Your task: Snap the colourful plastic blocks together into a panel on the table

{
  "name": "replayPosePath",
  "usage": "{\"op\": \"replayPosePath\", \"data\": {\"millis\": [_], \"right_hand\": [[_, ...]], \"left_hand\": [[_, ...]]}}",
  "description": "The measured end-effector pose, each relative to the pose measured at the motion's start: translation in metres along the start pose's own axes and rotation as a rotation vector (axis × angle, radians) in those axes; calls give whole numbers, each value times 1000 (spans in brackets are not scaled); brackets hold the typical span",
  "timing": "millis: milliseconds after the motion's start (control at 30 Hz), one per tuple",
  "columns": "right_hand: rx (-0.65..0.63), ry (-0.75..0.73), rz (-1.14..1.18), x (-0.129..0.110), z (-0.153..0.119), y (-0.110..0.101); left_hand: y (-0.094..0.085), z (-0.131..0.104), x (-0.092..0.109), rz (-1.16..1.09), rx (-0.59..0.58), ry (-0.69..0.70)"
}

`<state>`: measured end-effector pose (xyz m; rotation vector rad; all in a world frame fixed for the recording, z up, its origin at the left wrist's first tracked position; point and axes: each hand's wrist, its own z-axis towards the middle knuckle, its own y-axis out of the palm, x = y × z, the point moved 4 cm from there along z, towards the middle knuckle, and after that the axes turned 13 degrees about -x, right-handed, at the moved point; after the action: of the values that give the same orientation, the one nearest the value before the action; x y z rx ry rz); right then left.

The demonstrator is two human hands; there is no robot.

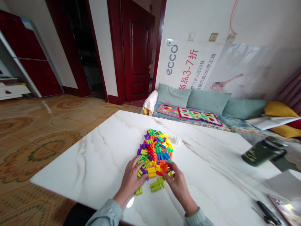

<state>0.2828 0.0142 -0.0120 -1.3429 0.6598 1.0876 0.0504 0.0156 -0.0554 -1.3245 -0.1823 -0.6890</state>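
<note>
A heap of colourful plastic building pieces (156, 147) lies on the white marble-patterned table (101, 163). My left hand (132, 175) rests at the heap's near left side, fingers apart and touching lime and purple pieces without a visible grip. On the near right side, my right hand (178, 182) has its thumb and forefinger closed about an orange building piece (164, 166). Between the hands, closer to me, lies a joined lime-green piece (157, 184). Another lime piece (139, 190) is partly hidden beside my left hand. Yellow pieces (151, 172) lie in rows at the near edge.
A small white piece (176, 140) sits just right of the heap. Farther right stand a dark green flask (262, 152) and a white box-like item (285, 185). A black-handled tool (268, 212) and a phone (284, 208) lie near the right corner. Behind is a cushioned sofa (209, 102).
</note>
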Motion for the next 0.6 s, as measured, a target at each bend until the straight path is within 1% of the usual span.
{"op": "replayPosePath", "data": {"millis": [100,200,267,300,367,400,467,533,600], "right_hand": [[13,-126,-158,2,-1,22],[28,-227,-147,-4,8,42],[36,-243,-108,-9,19,45],[48,-235,-97,-10,25,42],[104,-164,-141,-7,41,27],[137,-104,-200,-3,50,15],[197,66,-387,8,71,-12],[212,132,-482,19,94,-34],[193,165,-554,28,115,-47]], "left_hand": [[2,0,-2,-3,5,5],[3,-1,-3,-14,4,-7],[1,-2,0,-10,22,-23],[-1,-2,2,2,30,-25],[-3,1,8,36,24,-15],[-2,3,11,49,12,-12],[-1,7,13,56,-11,-25],[2,11,12,50,-14,-59],[6,12,8,47,-2,-90]]}}
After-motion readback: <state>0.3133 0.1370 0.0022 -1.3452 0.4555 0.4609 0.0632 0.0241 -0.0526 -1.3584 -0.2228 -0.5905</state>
